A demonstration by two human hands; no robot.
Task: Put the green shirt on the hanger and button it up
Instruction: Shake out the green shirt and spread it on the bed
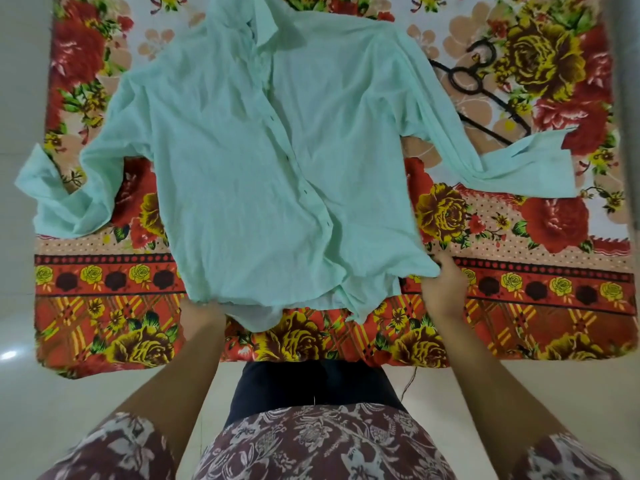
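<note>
Two sleeves splay from the wrinkled pale green shirt (263, 161) lying front-up on the floral blanket (519, 282); the right hand (445, 285) pinches its hem corner, while the left hand (204, 311) is hidden beneath, grip unclear.

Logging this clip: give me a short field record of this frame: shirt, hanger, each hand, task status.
shirt: green shirt spread front-up on the floral cloth, collar away from the person
hanger: black hanger lies on the cloth beside the shirt, partly under a sleeve
left hand: under the hem, fingers hidden
right hand: grips the hem corner
status: shirt not yet on hanger
</note>
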